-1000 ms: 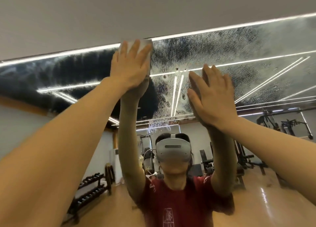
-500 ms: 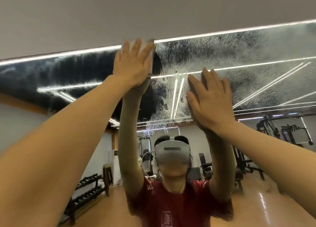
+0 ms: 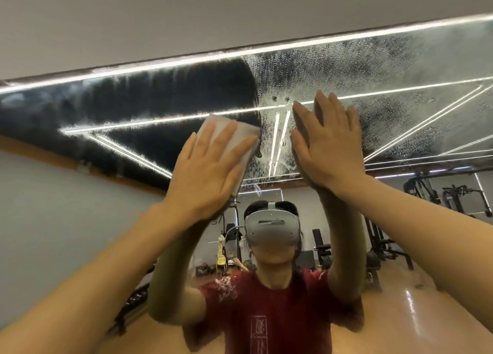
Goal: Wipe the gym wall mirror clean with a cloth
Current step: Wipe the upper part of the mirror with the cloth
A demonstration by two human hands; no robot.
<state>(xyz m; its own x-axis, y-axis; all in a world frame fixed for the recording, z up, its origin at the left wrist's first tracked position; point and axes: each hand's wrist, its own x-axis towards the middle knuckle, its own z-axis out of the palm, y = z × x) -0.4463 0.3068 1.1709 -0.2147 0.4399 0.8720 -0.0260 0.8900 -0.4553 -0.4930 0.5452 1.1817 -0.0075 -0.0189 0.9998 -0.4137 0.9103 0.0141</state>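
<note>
1. The mirror [image 3: 400, 87] fills the frame below the grey wall band at the top; its upper strip is what is being worked on, high enough that both arms reach up from the lower corners of the frame.
2. The left hand [image 3: 208, 172] lies flat over a pale cloth [image 3: 229, 129] just left of centre. Its fingers [image 3: 226, 137] are straight and spread, not curled round the cloth. That spreads the push over the whole pad, so the cloth wipes a wide band and is kept from sliding down only by pressure against the glass.
3. The right hand [image 3: 330, 145] sits just right of centre, palm on bare glass, fingers straight and holding nothing. It is close beside the cloth but apart from it. My judgement is that it serves as a brace for the overhead reach.
4. Left of the cloth, toward the upper left of the frame, the glass is dark and clear. To the right, across the upper right, it is covered in a white speckled film [image 3: 333, 60] of droplets. The cloth sits at the border, so the wiping seems to run from left to right.
5. Roughly half of the upper strip looks done; the speckled part to the right is left.
</note>
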